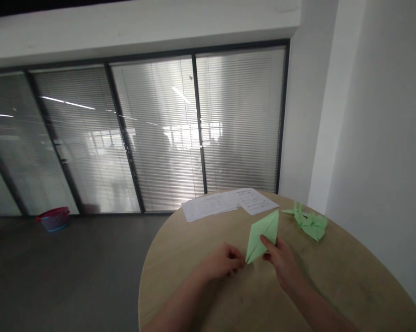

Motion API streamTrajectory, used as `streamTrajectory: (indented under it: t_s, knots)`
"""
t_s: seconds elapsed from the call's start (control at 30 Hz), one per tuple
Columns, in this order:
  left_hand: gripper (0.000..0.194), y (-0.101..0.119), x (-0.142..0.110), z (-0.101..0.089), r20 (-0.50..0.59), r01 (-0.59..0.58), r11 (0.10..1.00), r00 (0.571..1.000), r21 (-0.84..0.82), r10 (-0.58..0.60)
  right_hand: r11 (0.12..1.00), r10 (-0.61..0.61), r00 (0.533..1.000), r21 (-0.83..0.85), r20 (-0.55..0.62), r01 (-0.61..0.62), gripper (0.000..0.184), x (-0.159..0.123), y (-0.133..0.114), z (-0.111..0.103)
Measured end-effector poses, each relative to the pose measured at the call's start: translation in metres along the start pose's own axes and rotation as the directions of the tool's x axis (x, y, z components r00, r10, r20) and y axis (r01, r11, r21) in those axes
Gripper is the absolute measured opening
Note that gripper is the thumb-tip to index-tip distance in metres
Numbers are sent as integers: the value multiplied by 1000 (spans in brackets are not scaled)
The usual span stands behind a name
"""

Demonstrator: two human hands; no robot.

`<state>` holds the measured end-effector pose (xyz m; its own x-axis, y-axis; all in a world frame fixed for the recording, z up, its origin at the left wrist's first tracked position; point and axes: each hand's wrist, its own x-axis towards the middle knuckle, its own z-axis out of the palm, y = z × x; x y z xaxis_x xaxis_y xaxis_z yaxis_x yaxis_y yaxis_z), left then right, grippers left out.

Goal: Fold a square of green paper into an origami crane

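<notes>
A folded sheet of light green origami paper [261,233], diamond-shaped with a crease down its length, is held tilted above the round table. My right hand [280,258] grips its right side, thumb on the near face and fingers behind. At the paper's lower left point, my left hand [226,262] is closed, its fingertips pinched at the tip. Some of the left fingers are hidden from this angle. To the right of my right hand lie several folded green paper pieces [311,224], bunched together, some with pointed ends standing up.
Printed white sheets [211,206] lie at the far side of the wooden round table [173,258]. A pink and blue basket [55,220] stands on the grey floor at left. Glass panels with blinds [242,120] run behind, and a white wall [383,138] rises at right.
</notes>
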<state>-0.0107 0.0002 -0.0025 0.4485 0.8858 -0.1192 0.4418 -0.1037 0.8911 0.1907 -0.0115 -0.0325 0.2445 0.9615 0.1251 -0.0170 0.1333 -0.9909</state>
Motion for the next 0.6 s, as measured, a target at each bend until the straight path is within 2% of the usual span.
streamTrajectory:
  t_s: [0.03,0.1,0.17,0.23,0.37,0.6]
  knots:
    - [29,-1,2,-2,-99,-36,999,994,-25,33,1000,19,998,16,53,-20,42,-2,-1,1]
    - [35,0,4,-5,-295,-152,984,948,-94,118,997,53,985,40,166,-60,39,-7,-3,5]
    - [36,3,4,-6,-389,-271,953,899,-137,200,998,59,972,5,227,-62,37,-12,-7,10]
    - [33,8,1,-5,-392,-328,933,886,-151,248,998,55,965,-37,256,-47,36,-17,-11,13]
    - [28,11,-2,1,-364,-323,933,897,-158,249,997,41,964,-75,264,-22,35,-20,-15,14]
    - [33,6,4,1,-353,-323,910,909,-259,222,999,45,962,-4,270,-46,37,-19,-12,13]
